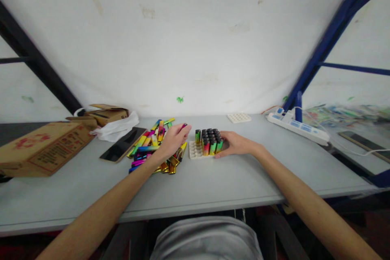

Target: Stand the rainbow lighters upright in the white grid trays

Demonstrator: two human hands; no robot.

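Observation:
My left hand (175, 140) is closed on a small purple cylinder (184, 126) with a dark top, which pokes out above its fingers. Under and beside that hand lies a pile of shiny coloured cylinders (141, 150), in gold, blue, yellow, pink and red. To its right a white tray with holes (196, 152) holds several upright black-topped cylinders (212, 140), packed on its right side, with one standing further left (198, 136). My right hand (233, 144) rests against the right side of the tray, fingers curved around its edge and the outer cylinders.
At the left are a cardboard box (45, 146), a smaller open box (111, 114), a white plastic bag (118, 126) and a black phone (123, 145). A second white tray (239, 118) lies by the wall. A power strip (297, 126) is at the right.

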